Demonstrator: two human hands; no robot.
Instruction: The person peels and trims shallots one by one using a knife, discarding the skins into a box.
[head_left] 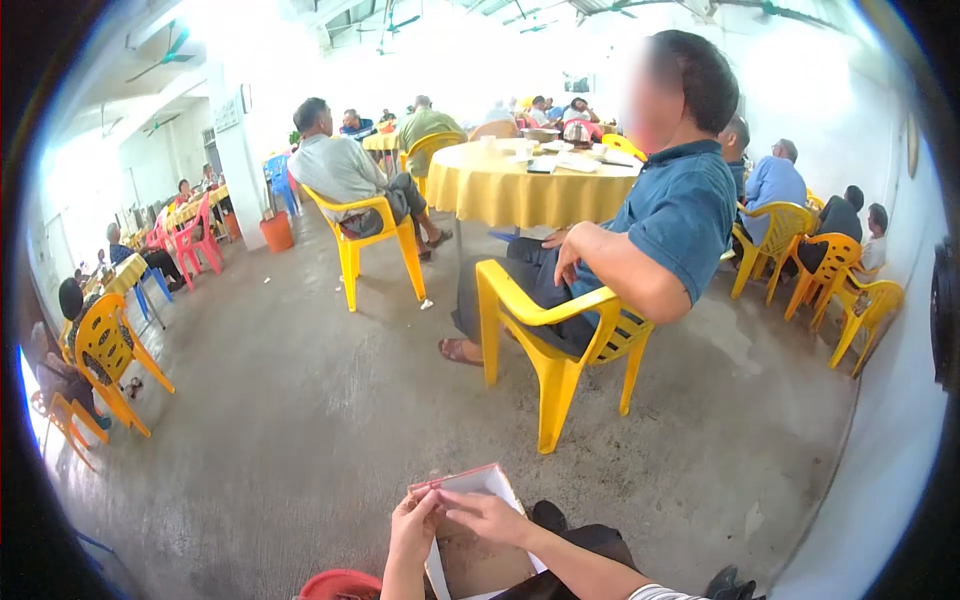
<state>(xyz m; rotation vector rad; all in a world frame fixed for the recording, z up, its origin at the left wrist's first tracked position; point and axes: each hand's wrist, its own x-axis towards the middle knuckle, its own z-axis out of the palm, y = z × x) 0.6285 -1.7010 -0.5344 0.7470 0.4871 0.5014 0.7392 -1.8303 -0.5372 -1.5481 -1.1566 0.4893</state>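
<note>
Both of my hands are close together at the bottom of the view, over an open cardboard box (pixel 470 565) with white inner walls and a red edge. My left hand (pixel 412 522) has its fingers pinched at the box's upper left corner, around something too small to make out. My right hand (pixel 490 515) reaches in from the right, its fingertips near those of my left hand; whether it grips anything is unclear. A red bucket (pixel 342 584) stands at the bottom, left of the box.
A person in a blue shirt (pixel 670 215) sits on a yellow chair (pixel 560 375) ahead. Behind is a round table with a yellow cloth (pixel 530 190). Another person in grey (pixel 340 170) sits at the left. More seated people, chairs and tables line both sides.
</note>
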